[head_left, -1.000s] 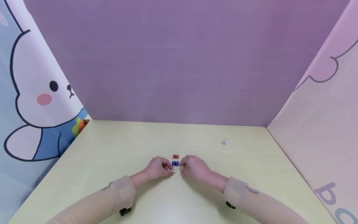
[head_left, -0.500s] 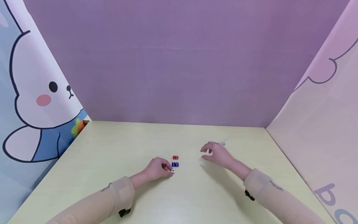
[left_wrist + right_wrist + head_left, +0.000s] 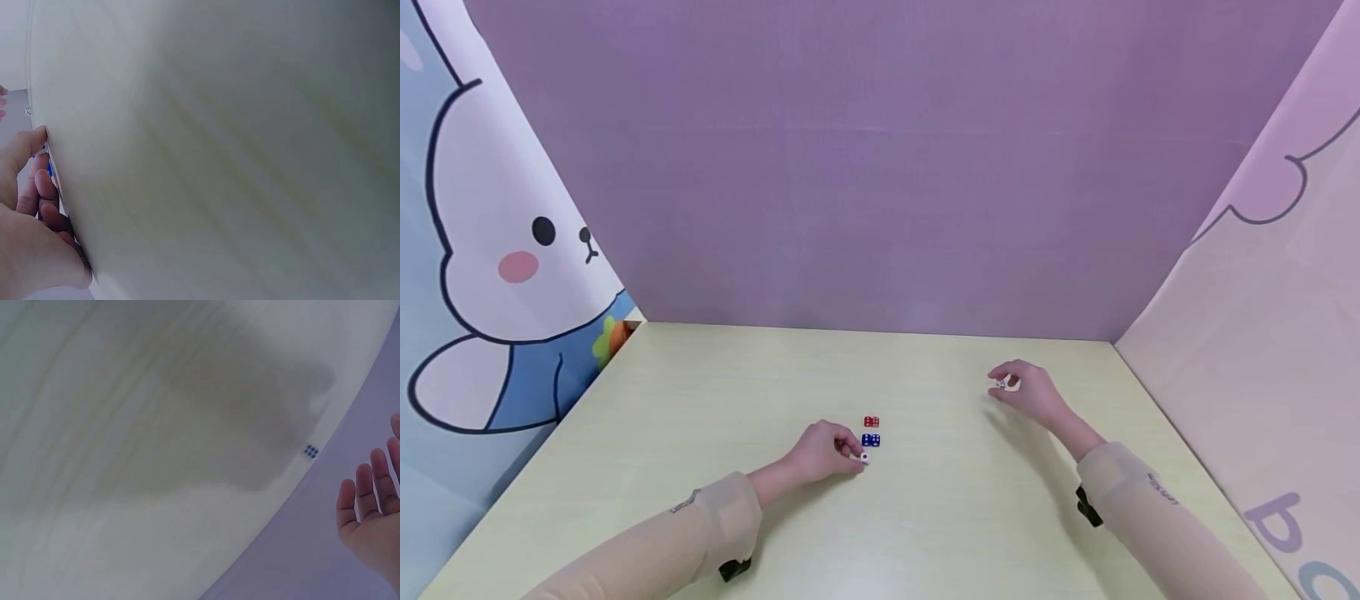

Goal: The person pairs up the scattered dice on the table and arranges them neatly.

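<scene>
My left hand [image 3: 822, 450] rests on the table and pinches a white die [image 3: 865, 458] between thumb and forefinger. Just beyond that die lie a pair of blue dice [image 3: 871, 440], and past these a pair of red dice [image 3: 871, 422]. To the right, my right hand [image 3: 1030, 393] hovers with thumb and fingers spread on either side of another white die [image 3: 1002, 384]. In the right wrist view this die [image 3: 311, 451] sits on the table, apart from the fingers. The left wrist view shows a sliver of blue behind the curled left fingers [image 3: 45, 184].
The pale wooden table [image 3: 760, 367] ends at a purple back panel [image 3: 880, 183]. A cartoon-printed panel [image 3: 512, 208] stands at the left, and a pale lettered one [image 3: 1262, 350] at the right.
My right hand has left the row of dice and moved right and away from me, to the far white die. The left hand has stayed at its white die.
</scene>
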Demonstrator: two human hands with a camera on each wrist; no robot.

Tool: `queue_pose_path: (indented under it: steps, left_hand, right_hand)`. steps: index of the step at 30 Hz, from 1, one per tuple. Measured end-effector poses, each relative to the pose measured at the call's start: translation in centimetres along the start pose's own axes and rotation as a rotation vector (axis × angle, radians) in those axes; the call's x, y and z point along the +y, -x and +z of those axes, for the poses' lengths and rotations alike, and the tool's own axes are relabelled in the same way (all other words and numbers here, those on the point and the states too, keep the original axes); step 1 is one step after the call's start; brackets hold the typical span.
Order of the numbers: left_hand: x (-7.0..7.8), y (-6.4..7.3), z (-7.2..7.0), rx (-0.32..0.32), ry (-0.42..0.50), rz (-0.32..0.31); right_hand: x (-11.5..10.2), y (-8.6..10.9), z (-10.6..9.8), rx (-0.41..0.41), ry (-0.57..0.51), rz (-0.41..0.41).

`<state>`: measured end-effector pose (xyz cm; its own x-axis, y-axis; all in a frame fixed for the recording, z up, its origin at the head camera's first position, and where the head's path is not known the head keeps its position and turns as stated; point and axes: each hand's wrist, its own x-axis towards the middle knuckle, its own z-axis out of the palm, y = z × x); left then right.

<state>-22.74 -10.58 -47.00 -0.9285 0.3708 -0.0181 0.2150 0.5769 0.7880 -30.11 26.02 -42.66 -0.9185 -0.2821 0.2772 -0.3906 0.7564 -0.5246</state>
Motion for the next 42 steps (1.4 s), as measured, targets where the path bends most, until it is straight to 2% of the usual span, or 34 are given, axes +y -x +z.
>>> queue_pose_path:
  steps: [5,11,20,29,42]
  left_hand:
    - [0.1,0.1,-0.2,0.003,0.000,-0.005]
    - [0.2,0.1,-0.2,0.004,-0.003,-0.004]
    - [0.0,0.0,-0.1,0.001,0.001,-0.007]
    - [0.1,-0.1,-0.2,-0.007,-0.020,0.003]
    - [0.1,-0.1,-0.1,-0.011,-0.006,-0.005]
  right_hand:
    - [1.8,-0.2,0.2,0.003,-0.009,0.094]
    - [3.3,-0.4,0.3,-0.037,-0.023,0.181]
    - [3.9,-0.9,0.8,-0.075,0.002,0.215]
    - [4.2,-1.6,1.4,-0.094,0.073,0.230]
    - [3.6,-1.1,1.7,-0.089,0.089,0.186]
